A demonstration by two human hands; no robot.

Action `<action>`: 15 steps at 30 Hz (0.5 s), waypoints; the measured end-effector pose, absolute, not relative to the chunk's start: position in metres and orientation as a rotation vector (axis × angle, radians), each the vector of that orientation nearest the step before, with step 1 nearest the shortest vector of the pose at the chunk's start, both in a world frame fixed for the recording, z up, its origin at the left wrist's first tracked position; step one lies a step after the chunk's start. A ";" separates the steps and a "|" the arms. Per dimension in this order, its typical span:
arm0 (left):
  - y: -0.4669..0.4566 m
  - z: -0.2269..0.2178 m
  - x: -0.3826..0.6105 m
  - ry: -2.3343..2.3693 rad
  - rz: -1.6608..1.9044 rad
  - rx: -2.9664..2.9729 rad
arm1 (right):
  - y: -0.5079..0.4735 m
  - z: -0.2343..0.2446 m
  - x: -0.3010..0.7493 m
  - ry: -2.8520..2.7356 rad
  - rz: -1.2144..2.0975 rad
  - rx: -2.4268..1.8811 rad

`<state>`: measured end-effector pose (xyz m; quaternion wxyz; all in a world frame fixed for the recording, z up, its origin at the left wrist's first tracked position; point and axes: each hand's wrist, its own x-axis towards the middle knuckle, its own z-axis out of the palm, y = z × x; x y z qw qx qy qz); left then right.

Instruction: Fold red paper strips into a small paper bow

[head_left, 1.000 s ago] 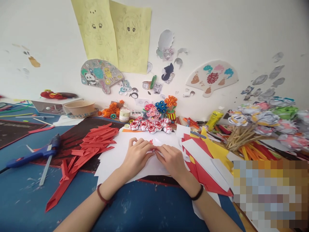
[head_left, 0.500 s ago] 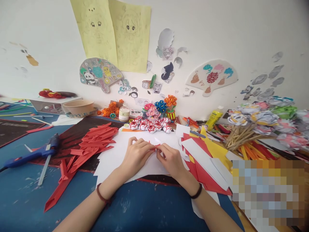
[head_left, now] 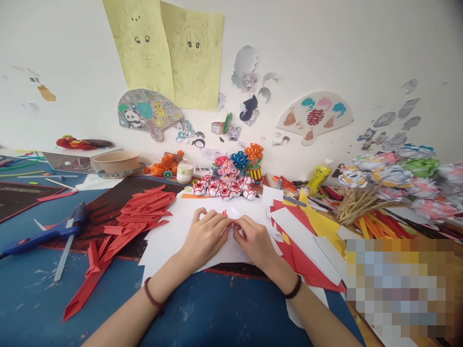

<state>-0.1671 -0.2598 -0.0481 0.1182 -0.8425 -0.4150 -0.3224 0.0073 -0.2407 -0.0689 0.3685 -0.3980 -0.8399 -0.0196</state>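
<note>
My left hand (head_left: 204, 236) and my right hand (head_left: 255, 241) meet fingertip to fingertip over a stack of white paper sheets (head_left: 170, 241). Between them they pinch a small folded piece of paper (head_left: 231, 214), red on one side and white on the other, and press it against the sheets. Most of the piece is hidden under my fingers. A dark red band circles my left wrist and a black one my right. A pile of folded red paper strips (head_left: 139, 212) lies to the left of my hands.
A blue glue gun (head_left: 47, 233) lies far left on the blue table (head_left: 202, 313). Small red-and-white paper flowers (head_left: 224, 189) sit behind the sheets, with a glue bottle (head_left: 318, 176), a bowl (head_left: 115, 161) and paper-flower bouquets (head_left: 390, 180). Red, white and yellow paper (head_left: 307, 241) is stacked at right.
My fingers have shifted slightly on the small folded piece, staying pinched together. The view has dropped a little. Nothing else has moved.
</note>
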 end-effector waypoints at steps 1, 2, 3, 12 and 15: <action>-0.260 -0.049 -0.166 -1.219 -0.928 -2.449 | -0.241 -0.069 0.007 -2.167 -0.055 -1.021; -0.261 -0.050 -0.164 -1.231 -0.918 -2.431 | -0.242 -0.069 0.006 -2.181 -0.057 -1.019; -0.261 -0.051 -0.163 -1.248 -0.912 -2.412 | -0.242 -0.070 0.006 -2.195 -0.058 -1.018; -0.257 -0.056 -0.170 -1.170 -0.912 -2.362 | -0.242 -0.067 0.007 -2.152 -0.086 -1.049; -0.255 -0.056 -0.174 -1.121 -0.862 -2.384 | -0.243 -0.068 0.008 -2.164 -0.072 -1.003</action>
